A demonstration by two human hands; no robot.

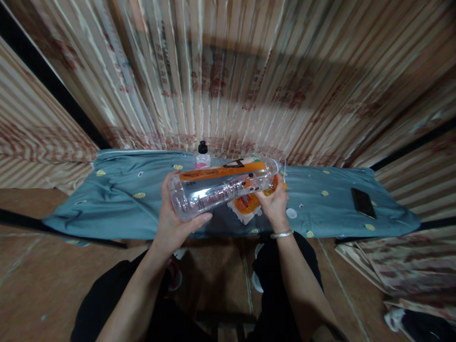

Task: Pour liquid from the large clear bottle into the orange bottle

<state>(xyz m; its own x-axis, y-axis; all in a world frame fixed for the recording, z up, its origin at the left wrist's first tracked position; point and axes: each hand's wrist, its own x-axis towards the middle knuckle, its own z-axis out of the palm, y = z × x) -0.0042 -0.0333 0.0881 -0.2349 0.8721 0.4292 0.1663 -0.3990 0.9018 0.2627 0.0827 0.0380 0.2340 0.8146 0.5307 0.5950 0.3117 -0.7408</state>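
Observation:
A large clear plastic bottle [224, 185] with an orange and grey label is held tilted above the cloth, its neck toward the right. My left hand [174, 221] is wrapped round the bottle's base. At the neck end is my right hand [276, 199], with a silver bangle on its wrist; its fingers are closed near the bottle mouth and around a small bottle of orange liquid [270, 188], partly hidden. Behind the large bottle stands a small bottle with a black cap [203, 151]. Below lies an orange packet [245, 204] on a torn white piece.
A blue-green patterned cloth [117, 190] covers the long narrow table. A white round cap [291, 213] lies right of my right hand, and a dark phone [363, 203] farther right. Striped curtains [228, 71] hang behind; black poles [53, 80] slant at both sides.

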